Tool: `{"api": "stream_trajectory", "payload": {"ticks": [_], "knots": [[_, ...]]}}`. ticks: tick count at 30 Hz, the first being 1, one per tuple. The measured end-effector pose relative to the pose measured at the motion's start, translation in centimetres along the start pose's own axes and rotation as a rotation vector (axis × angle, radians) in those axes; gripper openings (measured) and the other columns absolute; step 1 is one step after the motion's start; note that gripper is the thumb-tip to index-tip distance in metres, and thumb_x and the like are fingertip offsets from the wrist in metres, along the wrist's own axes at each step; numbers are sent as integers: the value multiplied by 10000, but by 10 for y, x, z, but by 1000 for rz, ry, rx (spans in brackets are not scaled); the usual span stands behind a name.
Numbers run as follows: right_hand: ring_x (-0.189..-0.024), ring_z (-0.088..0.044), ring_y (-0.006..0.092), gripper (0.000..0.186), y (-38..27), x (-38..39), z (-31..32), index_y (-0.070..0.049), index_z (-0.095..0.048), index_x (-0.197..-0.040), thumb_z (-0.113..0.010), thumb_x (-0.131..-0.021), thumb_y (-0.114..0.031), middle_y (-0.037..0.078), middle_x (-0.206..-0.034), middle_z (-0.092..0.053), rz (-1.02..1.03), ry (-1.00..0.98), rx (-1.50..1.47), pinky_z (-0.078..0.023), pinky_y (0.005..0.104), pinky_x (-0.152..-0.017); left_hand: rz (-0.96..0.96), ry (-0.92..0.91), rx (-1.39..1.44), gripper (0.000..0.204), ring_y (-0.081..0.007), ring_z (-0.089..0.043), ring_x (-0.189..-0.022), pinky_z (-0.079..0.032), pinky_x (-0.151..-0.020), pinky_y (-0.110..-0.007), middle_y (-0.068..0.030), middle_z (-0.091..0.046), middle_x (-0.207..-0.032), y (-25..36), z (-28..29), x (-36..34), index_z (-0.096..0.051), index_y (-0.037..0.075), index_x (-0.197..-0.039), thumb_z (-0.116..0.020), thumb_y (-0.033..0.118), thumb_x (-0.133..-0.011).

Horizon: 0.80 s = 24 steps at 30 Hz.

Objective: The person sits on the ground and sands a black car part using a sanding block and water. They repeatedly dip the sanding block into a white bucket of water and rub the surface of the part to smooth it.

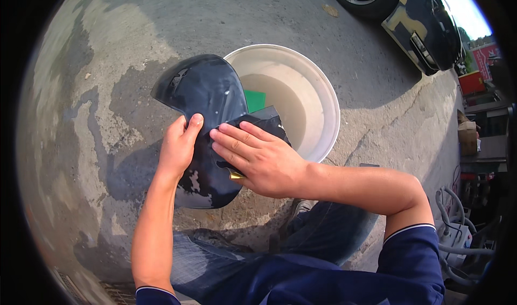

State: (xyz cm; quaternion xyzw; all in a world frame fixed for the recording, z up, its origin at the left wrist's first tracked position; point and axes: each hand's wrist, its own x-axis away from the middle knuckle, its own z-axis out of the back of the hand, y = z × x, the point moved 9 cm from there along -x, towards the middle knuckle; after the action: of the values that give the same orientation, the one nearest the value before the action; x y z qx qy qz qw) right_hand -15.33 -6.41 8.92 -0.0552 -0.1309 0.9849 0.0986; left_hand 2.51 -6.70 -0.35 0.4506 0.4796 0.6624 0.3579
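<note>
1. The ground is grey concrete, with paler, worn patches at the left of the frame.
2. Sunlight falls on it, and a broad shadow covers the upper middle.
3. In the upper right stands a dark car, beside bright sky.
4. At the right edge are grey furniture, a cardboard box and grey hoses.

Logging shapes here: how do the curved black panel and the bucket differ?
The curved panel is glossy black, the bucket whitish. The left hand grips the panel, while the bucket stands on the ground. The panel's outline is irregular, the bucket's circular. Both have curved edges.
</note>
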Motion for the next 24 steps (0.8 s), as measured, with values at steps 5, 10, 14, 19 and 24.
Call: {"api": "stream_trajectory", "payload": {"ticks": [5, 10, 14, 19, 24], "knots": [[-1630, -317, 300, 698, 29, -29, 6, -15, -498, -1585, -698, -1000, -340, 150, -1722, -396, -176, 122, 16, -269, 497, -1324, -79, 32, 51, 501, -44, -351, -703, -317, -588, -295, 81, -396, -738, -7, 5, -3, -431, 98, -762, -667, 369, -1110], [-1626, -326, 283, 632, 1, -2, 0, -18, -519, -1577, -599, -1067, -383, 149, -1709, -425, 15, 2, -12, -240, 482, -1342, -45, 16, 34, 495, -45, -354, -702, -318, -589, -288, 80, -403, -738, -5, 5, -4, -443, 98, -767, -667, 375, -1111], [-1598, -366, 305, 581, 108, -72, 18, -11, -545, -1530, -501, -1115, -414, 157, -1673, -470, -222, 190, 27, -274, 475, -1319, 15, -48, 36, 353, -19, -394, -796, -356, -678, -243, 102, -469, -854, 12, -8, 2, -563, 109, -871, -608, 325, -1147], [-1611, -341, 331, 672, 72, -60, 6, 6, -507, -1576, -530, -1096, -463, 187, -1686, -445, -157, 181, 106, -241, 477, -1332, 36, -12, 202, 330, -24, -422, -811, -382, -721, -238, 92, -505, -878, -9, -3, -1, -575, 105, -886, -608, 304, -1148], [-1630, -314, 270, 699, -35, 18, -12, 2, -515, -1578, -610, -1000, -378, 138, -1713, -422, 105, -57, 108, -200, 471, -1359, 33, -35, 181, 316, -34, -451, -825, -402, -766, -243, 88, -534, -897, -22, 5, -5, -601, 109, -909, -615, 321, -1143]]}}
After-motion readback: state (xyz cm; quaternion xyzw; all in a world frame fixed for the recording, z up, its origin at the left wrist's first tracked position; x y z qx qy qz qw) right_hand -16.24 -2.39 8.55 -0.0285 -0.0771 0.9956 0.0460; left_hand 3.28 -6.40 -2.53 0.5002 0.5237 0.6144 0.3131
